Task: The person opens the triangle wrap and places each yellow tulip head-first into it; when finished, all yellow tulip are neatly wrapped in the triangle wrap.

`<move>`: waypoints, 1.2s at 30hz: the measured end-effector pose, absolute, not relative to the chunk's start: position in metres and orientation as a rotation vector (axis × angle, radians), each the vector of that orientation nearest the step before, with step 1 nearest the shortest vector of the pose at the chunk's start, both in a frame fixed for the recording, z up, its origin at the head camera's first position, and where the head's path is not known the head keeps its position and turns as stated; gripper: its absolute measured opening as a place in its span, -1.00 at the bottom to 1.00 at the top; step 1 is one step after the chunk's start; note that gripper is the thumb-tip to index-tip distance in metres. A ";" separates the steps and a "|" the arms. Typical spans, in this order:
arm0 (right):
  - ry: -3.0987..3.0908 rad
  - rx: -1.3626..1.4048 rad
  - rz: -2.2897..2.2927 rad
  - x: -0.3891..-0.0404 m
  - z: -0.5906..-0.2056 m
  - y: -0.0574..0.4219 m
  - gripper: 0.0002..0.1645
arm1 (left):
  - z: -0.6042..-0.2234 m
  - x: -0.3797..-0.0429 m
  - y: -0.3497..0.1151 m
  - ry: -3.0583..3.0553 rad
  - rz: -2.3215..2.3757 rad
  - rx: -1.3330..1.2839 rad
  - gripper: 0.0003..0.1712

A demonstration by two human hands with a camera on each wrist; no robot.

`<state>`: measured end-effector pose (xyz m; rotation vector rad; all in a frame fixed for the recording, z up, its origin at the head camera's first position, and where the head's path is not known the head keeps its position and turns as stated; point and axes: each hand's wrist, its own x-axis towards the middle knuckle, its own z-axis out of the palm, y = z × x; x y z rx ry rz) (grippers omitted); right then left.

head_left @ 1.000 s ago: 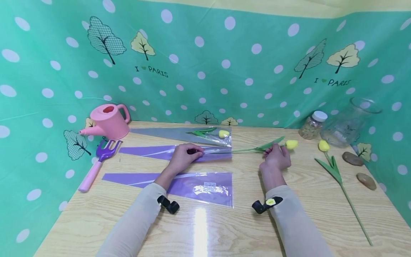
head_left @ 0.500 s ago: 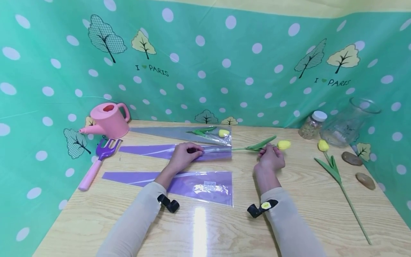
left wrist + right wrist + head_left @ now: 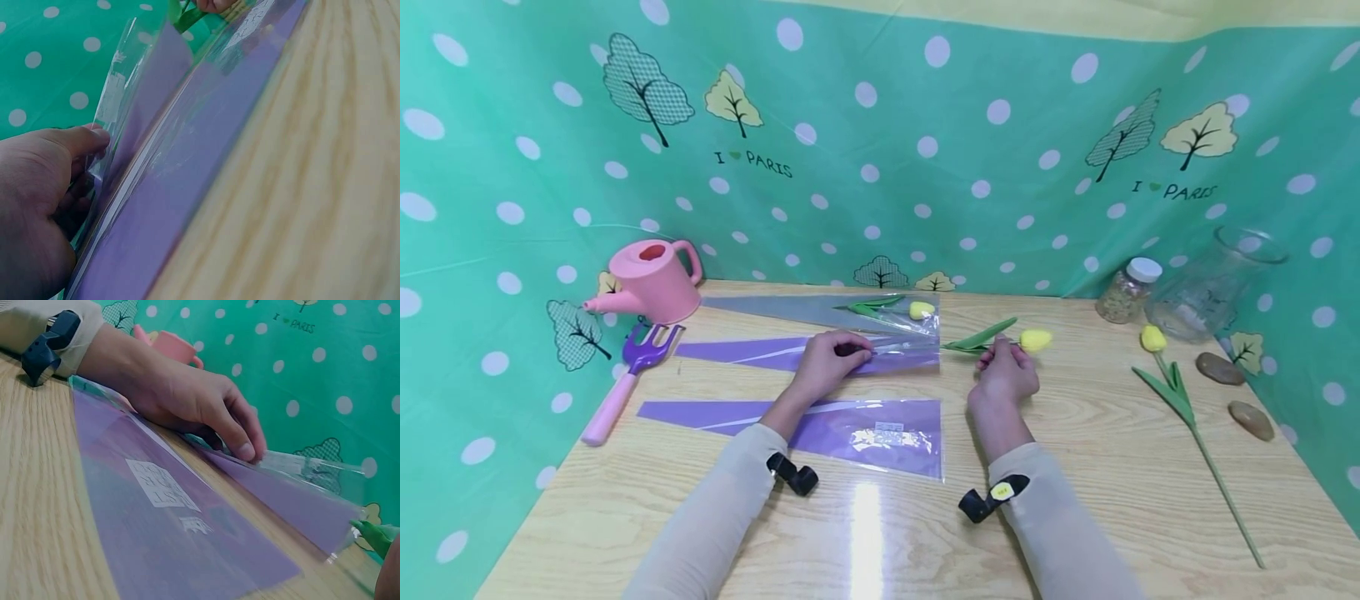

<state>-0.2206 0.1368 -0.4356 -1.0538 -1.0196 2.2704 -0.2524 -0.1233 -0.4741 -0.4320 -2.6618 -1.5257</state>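
With thumb and fingers, my left hand pinches the clear film of the middle purple flower sleeve, lifting its upper layer; the left wrist view shows the film between thumb and fingers of that hand. My right hand pinches a yellow artificial tulip just below its bloom. The tulip lies sideways, bloom to the right, with its stem inside the sleeve and its leaves at the sleeve's open right end. Behind it, a grey sleeve holds another yellow tulip.
Nearer lies another purple sleeve. On the left are a pink watering can and a purple-and-pink hand fork. To the right are a loose tulip, a white-capped jar, a glass vase and two stones.
My right hand has moved left with the tulip, and its stem has slid further into the middle sleeve. The leaves now reach the sleeve's mouth. My left hand has stayed in place.
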 end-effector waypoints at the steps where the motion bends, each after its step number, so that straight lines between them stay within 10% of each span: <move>1: -1.024 -1.056 2.271 -0.221 -0.436 0.135 -0.77 | -0.474 -0.252 -0.123 -2.661 -1.524 -0.431 -0.83; 36: -1.180 -1.005 2.319 -0.208 -0.446 0.109 -0.70 | -0.474 -0.250 -0.118 -2.643 -1.480 -0.478 -0.87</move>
